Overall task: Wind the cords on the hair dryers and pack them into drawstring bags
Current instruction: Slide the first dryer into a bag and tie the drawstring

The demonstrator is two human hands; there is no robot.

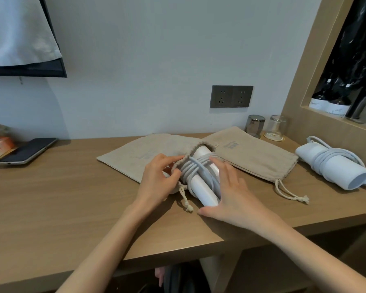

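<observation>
Item under inspection: a white hair dryer (202, 192) with its grey cord (191, 169) wound round the barrel. It lies on the wooden desk (72, 197) between the two hands. Its long axis runs almost straight away from the person. The far end sits just inside the mouth of the left drawstring bag (131, 159); the near end and most of the wound cord are still outside. The left hand (156, 178) is on the dryer's left, its fingers curled and pinching the bag's gathered hem to hold the mouth up. The right hand (228, 193) lies along the dryer's right flank, fingers straight and touching it, thumb stretched toward the near end; it grips nothing. Judgement: the coming move turns on this alignment. The barrel already points into the opening, so a push along its axis from the near end, or a pull of the hem toward the person, should seat it. The cord turns may catch on the hem. A second drawstring bag (258, 159) lies flat to the right, and a second hair dryer (336, 168), cord wound, lies unbagged beyond it.
</observation>
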